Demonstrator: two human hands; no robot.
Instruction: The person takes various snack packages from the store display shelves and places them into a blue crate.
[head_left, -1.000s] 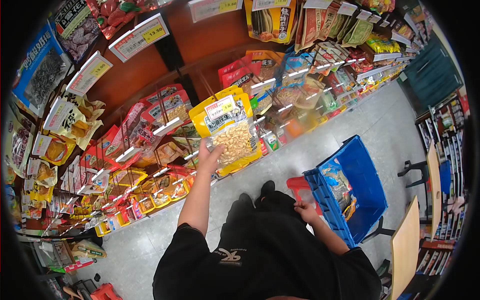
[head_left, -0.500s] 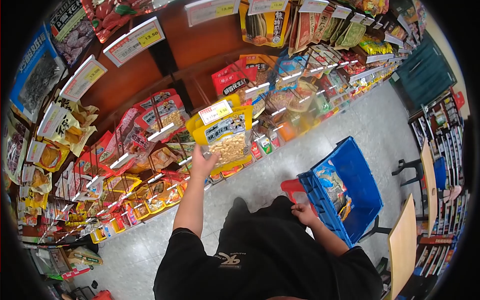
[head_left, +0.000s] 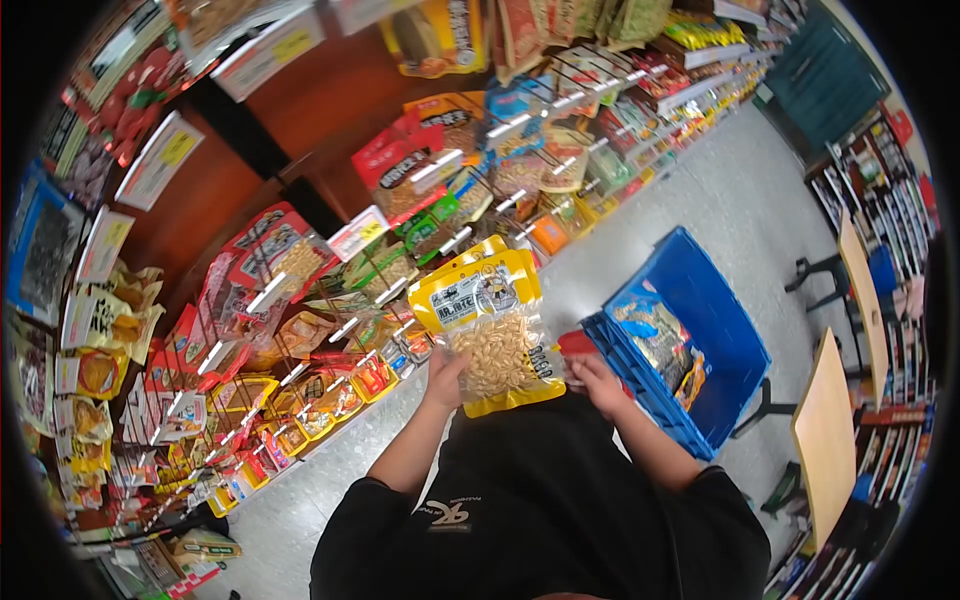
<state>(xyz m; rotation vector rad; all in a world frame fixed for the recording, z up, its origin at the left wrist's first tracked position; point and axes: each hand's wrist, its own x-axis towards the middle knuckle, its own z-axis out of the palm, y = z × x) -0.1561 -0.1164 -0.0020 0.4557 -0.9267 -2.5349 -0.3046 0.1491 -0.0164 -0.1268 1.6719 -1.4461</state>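
Note:
My left hand (head_left: 447,375) grips the left edge of a yellow peanut bag (head_left: 492,335) with a clear window, held in front of my torso. There seems to be a second yellow bag behind it, mostly hidden. My right hand (head_left: 594,382) is closed at the bag's lower right edge; whether it grips the bag is hidden. To the right stands a blue crate (head_left: 725,350) on or beside something red, with snack bags (head_left: 655,335) lying inside.
Snack bags hang from hooks on the shelf (head_left: 260,150) across the left and top, with price tags jutting out. Light wooden boards (head_left: 825,435) and book racks (head_left: 890,420) are at the right. Grey floor (head_left: 700,200) runs between.
The yellow bag has come off the hook area toward my body, away from the price tag. My right hand has risen beside it. The view has turned slightly right.

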